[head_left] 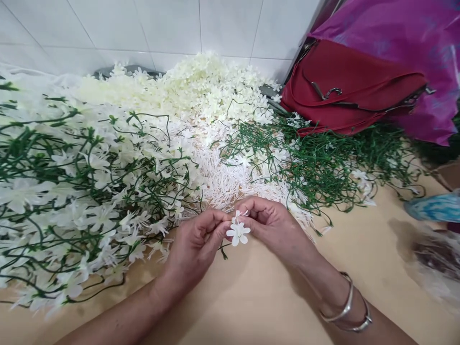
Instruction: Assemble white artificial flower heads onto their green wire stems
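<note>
Close together over the table's middle, both hands are closed in a pinch. My left hand [197,244] grips a small white artificial flower [238,233] from its left side. At the flower's right and upper edge, the thumb and fingers of my right hand [275,227] pinch it too. A second bit of white petal shows just above the bloom, between the fingertips. Below the left fingertips a short dark green stem [224,252] shows; whether it joins the flower is hidden. Right beyond the hands lies a heap of thin white stamens [230,175].
Finished-looking white flowers on green stems [100,191] pile up at left. Loose cream petals [212,79] heap along the tiled wall [172,24]. Bare green stems [323,172] lie at right, before a red handbag [352,86] and purple bag [413,38]. A blue-white item [433,206] sits far right.
</note>
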`<state>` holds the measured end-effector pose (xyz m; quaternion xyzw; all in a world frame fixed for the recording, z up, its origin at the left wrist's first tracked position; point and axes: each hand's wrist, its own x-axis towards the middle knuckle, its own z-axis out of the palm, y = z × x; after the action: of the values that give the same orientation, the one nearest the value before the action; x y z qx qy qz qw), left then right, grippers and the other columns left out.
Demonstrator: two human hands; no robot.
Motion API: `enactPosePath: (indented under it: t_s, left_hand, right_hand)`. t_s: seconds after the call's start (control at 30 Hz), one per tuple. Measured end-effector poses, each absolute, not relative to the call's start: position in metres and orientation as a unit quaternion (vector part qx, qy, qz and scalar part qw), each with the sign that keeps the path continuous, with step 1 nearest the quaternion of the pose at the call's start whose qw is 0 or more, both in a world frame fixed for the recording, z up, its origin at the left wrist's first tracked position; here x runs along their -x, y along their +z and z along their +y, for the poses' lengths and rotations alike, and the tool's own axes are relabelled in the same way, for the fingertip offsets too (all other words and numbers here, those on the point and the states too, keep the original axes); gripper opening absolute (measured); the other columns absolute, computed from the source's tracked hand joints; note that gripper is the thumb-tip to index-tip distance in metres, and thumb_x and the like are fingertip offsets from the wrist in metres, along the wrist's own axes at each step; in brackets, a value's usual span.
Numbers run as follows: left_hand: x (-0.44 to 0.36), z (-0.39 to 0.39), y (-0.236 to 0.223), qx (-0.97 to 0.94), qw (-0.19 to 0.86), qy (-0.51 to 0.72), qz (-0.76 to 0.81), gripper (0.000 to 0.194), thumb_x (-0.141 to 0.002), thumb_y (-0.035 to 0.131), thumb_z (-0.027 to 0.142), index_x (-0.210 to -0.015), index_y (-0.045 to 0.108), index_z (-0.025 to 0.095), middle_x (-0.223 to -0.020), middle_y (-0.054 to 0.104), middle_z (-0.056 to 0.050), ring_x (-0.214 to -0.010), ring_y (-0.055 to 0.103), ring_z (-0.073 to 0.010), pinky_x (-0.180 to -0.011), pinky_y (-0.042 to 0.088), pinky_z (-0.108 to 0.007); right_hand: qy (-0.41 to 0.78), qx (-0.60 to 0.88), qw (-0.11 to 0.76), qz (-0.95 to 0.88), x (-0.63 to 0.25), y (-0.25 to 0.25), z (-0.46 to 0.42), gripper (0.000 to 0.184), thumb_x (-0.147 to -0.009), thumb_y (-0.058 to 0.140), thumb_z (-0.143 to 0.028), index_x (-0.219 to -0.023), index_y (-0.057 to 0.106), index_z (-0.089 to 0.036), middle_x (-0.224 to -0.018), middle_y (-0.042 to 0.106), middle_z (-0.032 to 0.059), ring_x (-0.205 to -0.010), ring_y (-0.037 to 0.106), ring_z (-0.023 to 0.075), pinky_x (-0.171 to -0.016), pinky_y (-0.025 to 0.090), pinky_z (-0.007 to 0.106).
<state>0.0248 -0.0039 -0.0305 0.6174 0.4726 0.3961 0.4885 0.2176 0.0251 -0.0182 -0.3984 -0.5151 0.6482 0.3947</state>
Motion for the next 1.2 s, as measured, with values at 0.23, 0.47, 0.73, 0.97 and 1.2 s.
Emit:
enactPosePath:
  t_s: [0.23, 0.47, 0.73, 0.97, 1.2]
  left_hand:
    - [-0.028, -0.004, -0.036, -0.622, 0.472, 0.393, 0.485, 0.024, -0.105, 0.058, 0.037, -0.093, 0.070, 0.019, -0.077, 0.070, -0.002, -0.068, 0.058, -0.0140, -0.064, 0.045, -0.023]
    - [-0.031, -0.006, -0.037, -0.574, 0.529, 0.429, 0.455, 0.021, -0.101, 0.066, 0.038, -0.110, 0.069, 0.019, -0.088, 0.078, -0.005, -0.081, 0.073, -0.0172, -0.076, 0.057, -0.026]
    - [-0.031, -0.004, -0.026, -0.574, 0.519, 0.440, 0.456, 0.016, -0.102, 0.065, 0.031, -0.093, 0.072, 0.019, -0.079, 0.075, -0.001, -0.072, 0.070, -0.0131, -0.067, 0.053, -0.020]
    - [-0.028, -0.005, -0.028, -0.623, 0.473, 0.428, 0.452, 0.017, -0.104, 0.061, 0.027, -0.092, 0.070, 0.021, -0.078, 0.069, 0.002, -0.071, 0.064, -0.0107, -0.066, 0.048, -0.019]
    - [-0.027, -0.004, -0.031, -0.651, 0.429, 0.416, 0.467, 0.017, -0.104, 0.059, 0.022, -0.089, 0.067, 0.021, -0.075, 0.066, 0.004, -0.067, 0.060, -0.0095, -0.065, 0.046, -0.019]
  right_hand:
    - [0.646, 0.418, 0.386, -0.509, -0.218, -0.018, 0.028, 0.029, -0.082, 0.087, -0.046, -0.080, 0.069, -0.022, -0.075, 0.069, -0.0009, -0.070, 0.062, 0.0146, -0.069, 0.050, 0.030]
    - [0.671, 0.399, 0.410, -0.471, -0.222, -0.017, 0.027, 0.028, -0.079, 0.089, -0.046, -0.082, 0.073, -0.023, -0.077, 0.071, 0.0001, -0.072, 0.064, 0.0160, -0.075, 0.051, 0.033]
    - [0.662, 0.420, 0.399, -0.476, -0.222, -0.022, 0.025, 0.028, -0.083, 0.086, -0.046, -0.085, 0.073, -0.022, -0.080, 0.070, 0.0006, -0.076, 0.063, 0.0164, -0.074, 0.050, 0.033]
    - [0.656, 0.408, 0.389, -0.501, -0.222, -0.020, 0.024, 0.022, -0.087, 0.082, -0.041, -0.083, 0.072, -0.022, -0.080, 0.068, 0.0002, -0.077, 0.062, 0.0159, -0.074, 0.049, 0.032]
    - [0.648, 0.431, 0.370, -0.507, -0.218, -0.015, 0.022, 0.016, -0.092, 0.076, -0.034, -0.084, 0.070, -0.022, -0.080, 0.068, 0.0010, -0.077, 0.063, 0.0166, -0.072, 0.049, 0.033]
